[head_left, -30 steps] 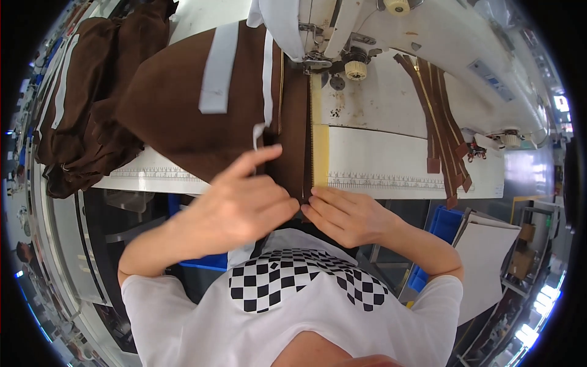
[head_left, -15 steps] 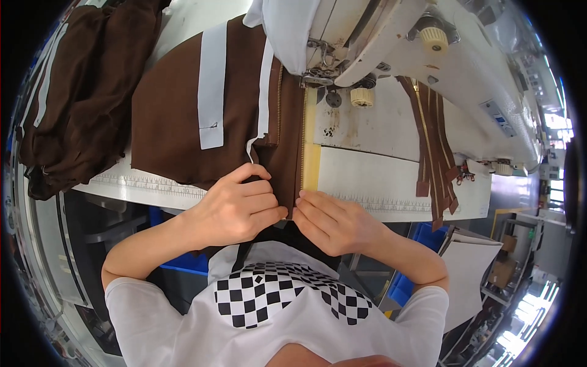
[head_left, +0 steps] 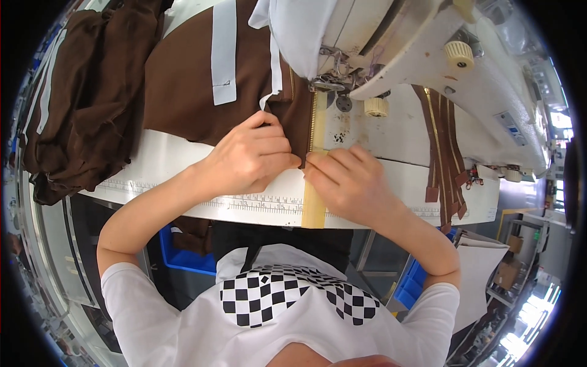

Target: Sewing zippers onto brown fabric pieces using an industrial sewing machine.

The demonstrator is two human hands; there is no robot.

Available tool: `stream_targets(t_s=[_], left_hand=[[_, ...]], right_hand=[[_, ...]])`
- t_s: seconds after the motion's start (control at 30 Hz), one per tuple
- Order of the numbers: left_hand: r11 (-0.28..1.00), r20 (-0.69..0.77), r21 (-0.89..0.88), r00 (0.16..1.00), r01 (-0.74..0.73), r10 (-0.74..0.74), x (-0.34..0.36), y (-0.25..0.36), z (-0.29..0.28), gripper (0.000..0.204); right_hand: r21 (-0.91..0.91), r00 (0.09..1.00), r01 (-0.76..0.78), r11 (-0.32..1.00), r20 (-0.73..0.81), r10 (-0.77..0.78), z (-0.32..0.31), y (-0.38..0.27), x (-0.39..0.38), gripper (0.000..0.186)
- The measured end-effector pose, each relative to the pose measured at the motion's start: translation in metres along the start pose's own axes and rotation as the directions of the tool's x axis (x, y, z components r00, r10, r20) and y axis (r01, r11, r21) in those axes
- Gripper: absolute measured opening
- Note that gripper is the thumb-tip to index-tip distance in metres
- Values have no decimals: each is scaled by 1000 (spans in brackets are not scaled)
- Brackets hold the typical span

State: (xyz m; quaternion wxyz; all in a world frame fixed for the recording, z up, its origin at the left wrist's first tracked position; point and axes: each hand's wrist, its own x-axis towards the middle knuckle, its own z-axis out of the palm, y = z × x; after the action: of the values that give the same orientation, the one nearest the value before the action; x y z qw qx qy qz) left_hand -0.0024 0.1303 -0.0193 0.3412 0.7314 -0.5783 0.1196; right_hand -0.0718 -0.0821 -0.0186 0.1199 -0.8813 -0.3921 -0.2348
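A brown fabric piece (head_left: 189, 92) lies on the table with its right edge running under the presser foot (head_left: 330, 85) of a sewing machine. Along that edge runs a brass-toothed zipper (head_left: 313, 122). My left hand (head_left: 254, 156) is closed on the near part of the fabric, fingertips at the edge. Beside it, my right hand (head_left: 348, 183) pinches the zipper's near end; its fingertips almost meet the left ones. The fabric carries a wide pale strip (head_left: 224, 55) and a narrow white strip (head_left: 276, 67), whose loose end curls by my left hand.
Yellow tape (head_left: 313, 208) crosses the printed ruler (head_left: 263, 202) at the table's front. More brown fabric (head_left: 92, 92) is heaped at left. Loose brown zippers (head_left: 443, 147) hang over the front edge at right. Blue bins (head_left: 183, 260) stand below. The machine's body (head_left: 477, 79) overhangs the right side.
Both hands and the fabric with its zipper have moved away from me, farther under the machine. More of the ruler and the yellow tape shows at the front.
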Motion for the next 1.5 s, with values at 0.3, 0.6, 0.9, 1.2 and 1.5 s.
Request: stream_targets(t_s=[0.3,0.6,0.9,1.2,1.5], left_hand=[[999,-19,26,999,-46,47,18,-41,0,7],[998,8,58,999,-40,40,27,-70,-3,13],[968,-1,183,984,-172,176,28,-67,-2,14],[981,-32,193,999,-14,20,29,-56,-1,12],[994,-121,42,988,100,-95,30,-59,8,10]], right_hand=[[-34,998,-50,998,-26,49,1,28,17,11],[-22,990,-133,991,41,134,7,55,24,16],[667,786,-520,534,128,605,17,69,6,16],[-9,977,-165,986,-135,162,25,51,11,17],[-203,991,-82,976,-122,58,20,51,16,11]])
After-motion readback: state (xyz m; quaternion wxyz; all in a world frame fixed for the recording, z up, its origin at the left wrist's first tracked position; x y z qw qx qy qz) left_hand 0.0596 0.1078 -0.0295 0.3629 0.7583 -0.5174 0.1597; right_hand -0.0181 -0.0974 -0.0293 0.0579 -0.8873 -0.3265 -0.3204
